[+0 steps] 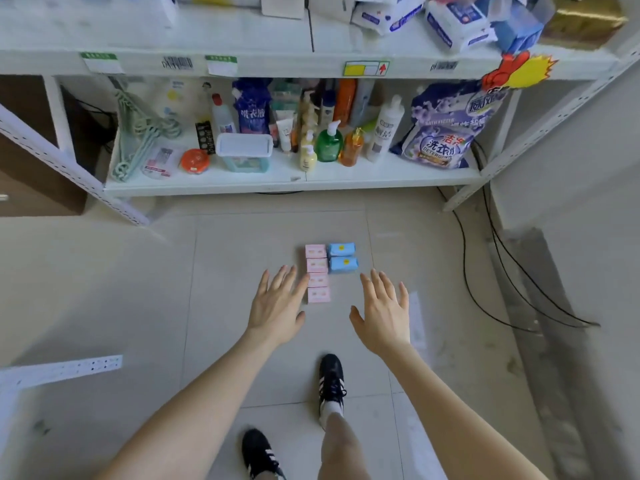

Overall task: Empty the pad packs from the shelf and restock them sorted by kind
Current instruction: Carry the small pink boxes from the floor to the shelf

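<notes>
Four pink pad packs (317,274) lie on the tiled floor (104,289) in one straight column, edge to edge. All places below are read off this column.

- Two blue pad packs (342,257): just right of the column, level with its two far packs, stacked the same way and touching each other.
- Left hand (275,306): just left of the column, palm down, fingers straight and spread, holding nothing. The fingertips reach the left edge of the third pink pack; I cannot tell whether they touch it.
- Right hand (384,315): right of the column, nearer than the blue packs, palm down, fingers fanned out, holding nothing. It is clear of both kinds of pack.
- Black shoes with white stripes: one (330,379) nearer than the column, the other (258,452) nearer still.
- White shelf unit (291,184): beyond the column. Its low board carries a green pump bottle (329,144), a clear lidded box (244,152), pale green hangers (138,140) and a purple detergent bag (443,133).
- Upper board (277,64): white-and-blue packets (450,26) heaped at the far right; their kind cannot be read.
- Black cables (485,289): well right of the column, trailing across the floor.
</notes>
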